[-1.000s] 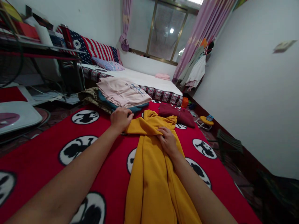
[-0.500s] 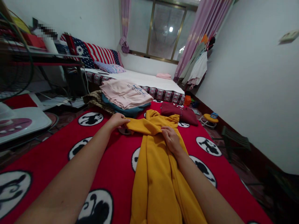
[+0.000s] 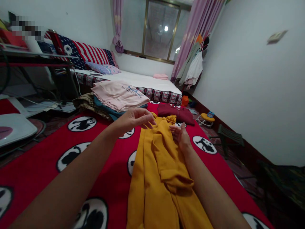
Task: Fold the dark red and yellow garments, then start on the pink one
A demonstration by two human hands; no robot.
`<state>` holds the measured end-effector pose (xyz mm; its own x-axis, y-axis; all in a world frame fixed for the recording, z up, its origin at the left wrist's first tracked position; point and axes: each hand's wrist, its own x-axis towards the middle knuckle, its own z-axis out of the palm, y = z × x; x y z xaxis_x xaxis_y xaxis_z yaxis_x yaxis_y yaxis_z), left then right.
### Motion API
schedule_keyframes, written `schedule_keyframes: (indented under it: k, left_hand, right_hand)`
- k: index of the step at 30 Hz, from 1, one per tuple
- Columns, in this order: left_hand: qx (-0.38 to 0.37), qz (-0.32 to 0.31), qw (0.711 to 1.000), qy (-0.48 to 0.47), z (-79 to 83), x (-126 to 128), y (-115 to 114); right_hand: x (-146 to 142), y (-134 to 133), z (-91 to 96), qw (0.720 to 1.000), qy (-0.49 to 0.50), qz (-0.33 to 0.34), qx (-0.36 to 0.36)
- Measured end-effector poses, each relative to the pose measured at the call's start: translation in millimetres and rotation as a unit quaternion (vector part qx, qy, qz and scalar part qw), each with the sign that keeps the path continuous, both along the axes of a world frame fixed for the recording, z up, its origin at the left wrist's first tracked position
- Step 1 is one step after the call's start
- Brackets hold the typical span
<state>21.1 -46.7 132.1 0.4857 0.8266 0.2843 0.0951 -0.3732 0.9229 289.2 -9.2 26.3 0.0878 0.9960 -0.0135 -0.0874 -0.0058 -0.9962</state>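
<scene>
A long mustard-yellow garment (image 3: 159, 159) lies lengthwise in front of me, gathered at its far end. One sleeve (image 3: 173, 171) rests folded down along its body, the cuff bunched. Above the garment's far left edge hovers my left hand (image 3: 139, 119), fingers loosely curved and holding nothing. My right hand (image 3: 182, 138) is at the far right edge, fingers spread, thumb up, with nothing gripped; whether its fingertips touch the cloth I cannot tell. Under the garment is a red blanket (image 3: 107, 181) with white circles and black figures.
A pile topped by a folded pink sweatshirt (image 3: 119, 95) lies at the far left, and a folded maroon garment (image 3: 176, 114) at the far right. Beyond stands a bed (image 3: 135, 78). A desk (image 3: 35, 60) is on the left, a folding stool (image 3: 230, 136) on the right.
My left hand has let go of the sleeve and moved right, over the garment. The sleeve now lies down along the body instead of stretching left. My right hand has opened; the view has shifted slightly.
</scene>
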Motion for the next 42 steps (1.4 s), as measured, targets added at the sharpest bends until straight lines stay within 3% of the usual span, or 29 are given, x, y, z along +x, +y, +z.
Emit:
schedule_keyframes:
  k: [4, 10, 15, 17, 19, 21, 23, 24, 26, 29, 31, 33, 35, 37, 39, 40, 42]
  left_hand:
    - [-0.002, -0.024, 0.988, 0.153, -31.7, 4.5, 19.4]
    - [0.11, -0.105, 0.955, 0.254, -57.5, 26.3, 7.3]
    - [0.173, -0.143, 0.911, 0.345, -68.2, 38.4, 2.7]
    - [0.169, -0.141, 0.904, 0.366, -73.1, 39.4, 4.8]
    - [0.156, -0.134, 0.905, 0.372, -78.7, 39.7, 7.7]
    - [0.143, -0.131, 0.91, 0.367, -84.2, 40.3, 10.7]
    - [0.131, -0.127, 0.916, 0.357, -88.2, 41.0, 13.4]
    - [0.123, -0.123, 0.922, 0.347, -88.8, 41.0, 14.6]
    - [0.099, -0.117, 0.937, 0.313, -86.2, 39.4, 16.3]
    - [0.047, -0.141, 0.958, 0.244, -72.5, 32.0, 16.2]
    - [0.013, -0.199, 0.953, 0.229, -61.3, 26.3, 14.7]
    - [-0.007, -0.241, 0.939, 0.245, -54.4, 22.9, 13.9]
    - [0.001, -0.193, 0.947, 0.256, -55.7, 23.3, 15.7]
    - [0.037, -0.056, 0.967, 0.244, -65.3, 26.6, 20.8]
    - [0.071, 0.078, 0.97, 0.219, -79.9, 30.8, 27.5]
    - [0.077, 0.117, 0.968, 0.209, -87.5, 32.7, 30.5]
    - [0.066, 0.137, 0.968, 0.197, -101.1, 35.4, 34.6]
  right_hand:
    - [14.5, -7.6, 21.1, 0.985, -0.162, 0.032, -0.043]
    - [22.8, -23.9, 48.8, 0.902, -0.388, 0.178, -0.057]
    - [12.4, -55.5, 85.6, 0.846, -0.473, 0.239, 0.055]
    - [4.5, -77.2, 95.8, 0.815, -0.494, 0.293, 0.074]
    - [-3.1, -99.6, 97.2, 0.765, -0.541, 0.339, 0.08]
    - [-8.8, -118.8, 91.4, 0.712, -0.603, 0.35, 0.085]
    - [-10.7, -133.7, 85.4, 0.689, -0.638, 0.334, 0.085]
    - [-9.8, -140.0, 84.8, 0.698, -0.634, 0.322, 0.083]
    - [-5.0, -151.6, 90.6, 0.755, -0.578, 0.3, 0.073]
    - [5.9, -164.2, 109.4, 0.827, -0.435, 0.355, 0.026]
    - [11.5, -162.3, 116.8, 0.829, -0.347, 0.438, -0.029]
    - [14.1, -146.0, 113.4, 0.833, -0.285, 0.471, -0.062]
    - [13.7, -115.4, 99.6, 0.876, -0.27, 0.399, -0.038]
    - [11.1, -75.7, 80.0, 0.927, -0.288, 0.242, 0.021]
    - [7.2, -34.5, 59.8, 0.95, -0.289, 0.099, 0.062]
    - [4.8, -15.5, 50.6, 0.957, -0.279, 0.05, 0.065]
    - [-1.0, 16.2, 35.6, 0.966, -0.253, -0.017, 0.058]
